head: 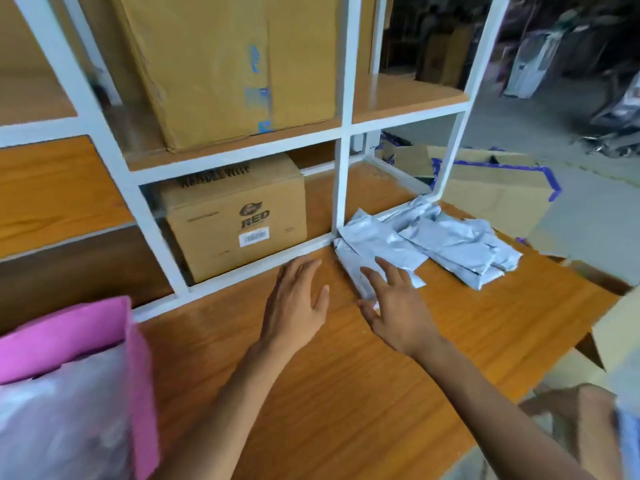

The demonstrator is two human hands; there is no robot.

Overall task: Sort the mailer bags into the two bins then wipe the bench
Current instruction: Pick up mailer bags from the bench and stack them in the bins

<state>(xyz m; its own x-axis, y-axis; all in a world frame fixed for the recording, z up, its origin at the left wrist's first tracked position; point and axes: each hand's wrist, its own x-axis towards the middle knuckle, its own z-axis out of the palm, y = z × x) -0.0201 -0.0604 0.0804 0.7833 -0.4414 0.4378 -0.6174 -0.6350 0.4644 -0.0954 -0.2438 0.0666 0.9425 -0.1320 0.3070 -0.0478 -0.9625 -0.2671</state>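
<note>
- Right hand (pixel 394 306): fingers straight and spread, gripping nothing, over the near end of a grey mailer bag (pixel 350 266); contact unclear.
- Left hand (pixel 298 299): fingers relaxed, empty, just left of the bag.
- Bag lies on the bench (pixel 346 393), long axis pointing away toward the white shelf post (pixel 341 188).

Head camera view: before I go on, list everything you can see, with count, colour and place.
bench: one; orange wood grain; under both hands.
shelf frame: one; white metal; standing on the bench.
mailer bags: several, overlapping, exact count unclear; silver-grey; on the bench at the frame's foot, right of centre.
pink bin: one; pink; lower left, pale bags inside.
large cardboard box: one; brown; upper shelf.
cardboard box marked RED: one; brown; lower shelf.
blue-taped carton: one; brown; beyond the bench, right.
left hand: one; fingers straight, over the bench, left of the bags.
right hand: one; fingers spread over the nearest bag.
</note>
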